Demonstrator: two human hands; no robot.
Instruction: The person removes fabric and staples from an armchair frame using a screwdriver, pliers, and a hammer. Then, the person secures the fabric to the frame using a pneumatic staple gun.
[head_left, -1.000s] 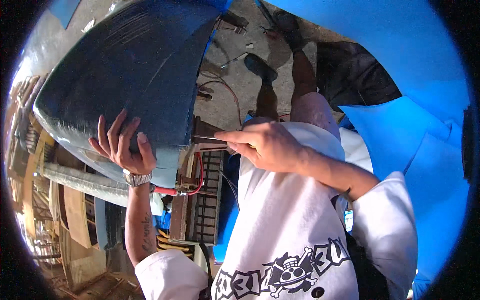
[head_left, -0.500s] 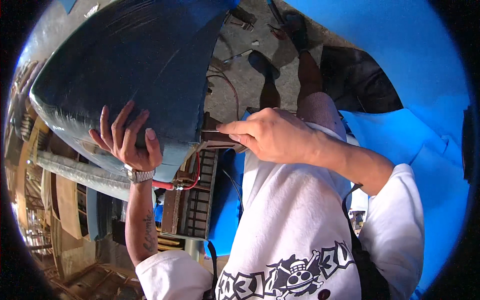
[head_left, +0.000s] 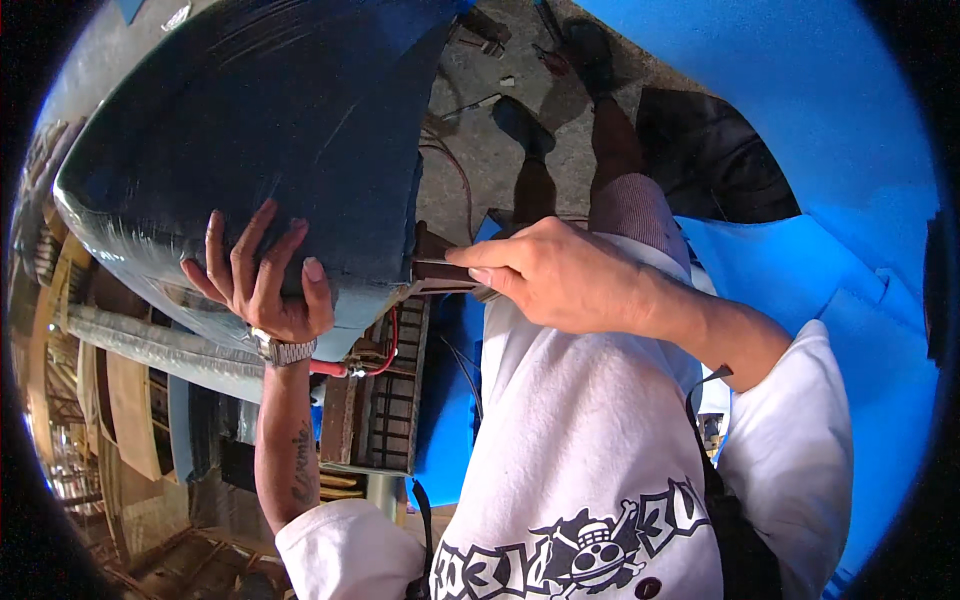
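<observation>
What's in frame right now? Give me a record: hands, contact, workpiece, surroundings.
left_hand: left hand spread, against the dark curved shell
right_hand: right hand pinching a thin tool
contact: tool tip at the shell's right edge; exact touch can't be told
workpiece: shell, large, scuffed, pale along its lower side
wrist: metal watch on the left
surroundings: blue sheet at right; red hose below the shell

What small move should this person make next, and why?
Perhaps the right hand should guide the thin tool slightly along the edge of the dark curved panel: the tool's tip is at that edge, and the left hand rests spread on the panel, which may steady it.
</observation>
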